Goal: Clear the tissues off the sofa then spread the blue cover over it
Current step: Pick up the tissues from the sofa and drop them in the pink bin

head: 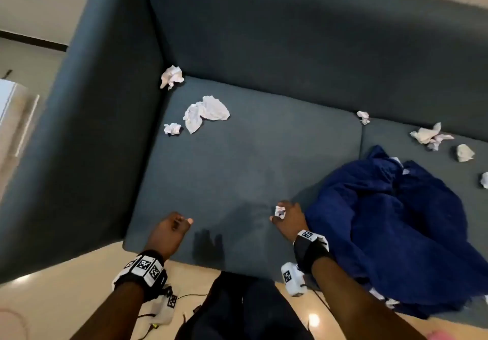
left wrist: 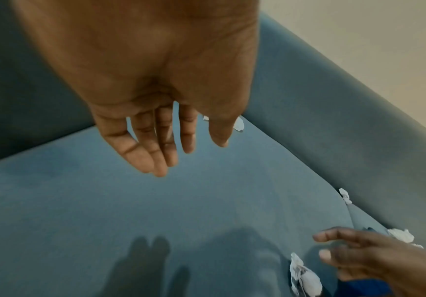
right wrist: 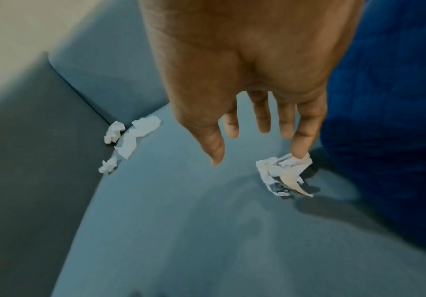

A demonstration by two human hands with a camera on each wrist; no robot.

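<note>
A dark teal sofa [head: 237,160] carries several crumpled white tissues. Three tissues lie near its left corner [head: 206,112], and more sit on the right cushion [head: 429,135]. The blue cover [head: 396,229] is heaped on the right of the seat. My right hand [head: 280,213] is beside the heap, fingers straight. One fingertip [right wrist: 301,150] touches a small crumpled tissue [right wrist: 283,174] on the seat; nothing grips it. My left hand [head: 182,221] hovers over the seat's front edge with straight fingers [left wrist: 161,152] and holds nothing.
The sofa's armrest [head: 87,141] walls the left side and the backrest [head: 317,49] runs behind. My dark-trousered legs [head: 243,308] stand against the seat front on a pale tiled floor [head: 66,287]. A white unit [head: 13,107] stands at far left.
</note>
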